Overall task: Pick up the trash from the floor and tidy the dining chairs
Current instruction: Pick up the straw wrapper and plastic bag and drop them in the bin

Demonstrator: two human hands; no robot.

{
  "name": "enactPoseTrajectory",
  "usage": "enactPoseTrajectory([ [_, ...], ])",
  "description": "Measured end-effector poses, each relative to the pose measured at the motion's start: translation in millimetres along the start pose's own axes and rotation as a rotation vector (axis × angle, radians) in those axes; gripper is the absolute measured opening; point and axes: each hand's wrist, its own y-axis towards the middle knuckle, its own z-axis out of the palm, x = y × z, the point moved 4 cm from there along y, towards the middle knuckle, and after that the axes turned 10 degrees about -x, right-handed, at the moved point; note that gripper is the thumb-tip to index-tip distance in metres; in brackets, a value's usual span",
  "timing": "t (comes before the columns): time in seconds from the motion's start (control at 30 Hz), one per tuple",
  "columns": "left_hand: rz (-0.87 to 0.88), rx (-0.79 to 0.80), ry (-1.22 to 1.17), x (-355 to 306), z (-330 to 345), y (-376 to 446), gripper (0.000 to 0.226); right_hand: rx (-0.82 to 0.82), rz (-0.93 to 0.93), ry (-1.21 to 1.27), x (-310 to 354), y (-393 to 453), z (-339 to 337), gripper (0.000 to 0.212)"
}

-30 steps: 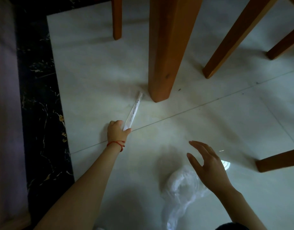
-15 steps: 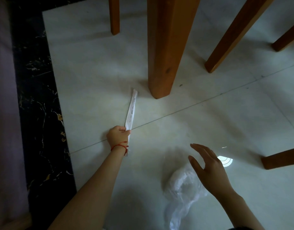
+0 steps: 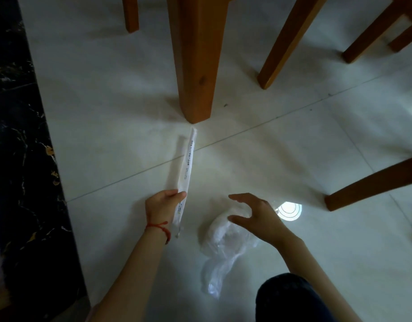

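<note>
My left hand, with a red string on the wrist, pinches a long white paper wrapper printed with dark text; the wrapper is lifted off the floor and points up toward the thick wooden table leg. To its right, my right hand hovers with spread, slightly bent fingers just above a crumpled clear plastic bag lying on the pale floor tiles. It holds nothing.
Slimmer wooden chair legs stand behind the table leg at upper left, upper right and far right. A black marble border strip runs down the left. A bright ceiling-light reflection shines on the tile. My dark-clothed knee is at the bottom.
My left hand has lifted the wrapper off the floor and drawn it back toward me, away from the table leg. My right hand has moved left over the plastic bag.
</note>
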Motion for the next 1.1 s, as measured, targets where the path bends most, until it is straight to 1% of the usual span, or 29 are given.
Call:
enactPoseTrajectory([
  [0.17, 0.006, -0.040, 0.020, 22.9, -13.4, -17.4, 0.025, 0.121, 0.003, -0.010, -7.2, 0.4, 18.6, 0.057],
  [0.33, 0.010, -0.052, 0.010, 24.4, -22.9, -22.1, 0.024, 0.136, 0.003, -0.025, -13.1, 2.3, 26.8, 0.052],
  [0.53, 0.039, -0.054, 0.017, 19.8, -26.2, -23.2, 0.025, 0.015, 0.124, 0.039, -21.4, 4.4, 31.7, 0.038],
  [0.67, 0.059, -0.072, 0.011, 16.2, -31.3, -17.8, 0.025, -0.101, 0.210, 0.166, -24.0, 5.5, 33.0, 0.032],
  [0.8, 0.053, -0.094, -0.025, 7.7, -32.1, -8.8, 0.024, -0.178, 0.248, 0.257, -24.1, 10.3, 32.5, 0.029],
  [0.87, 0.050, -0.085, -0.040, 2.1, -29.4, -5.6, 0.020, -0.206, 0.272, 0.321, -23.7, 13.5, 29.9, 0.026],
  [0.97, 0.040, -0.065, -0.051, -8.2, -26.0, -4.9, 0.014, -0.240, 0.315, 0.397, -21.8, 15.6, 21.3, 0.028],
  [1.1, 0.032, -0.062, -0.037, -28.5, -30.6, -15.4, 0.008, -0.311, 0.369, 0.458, -9.0, 7.0, -4.7, 0.024],
])
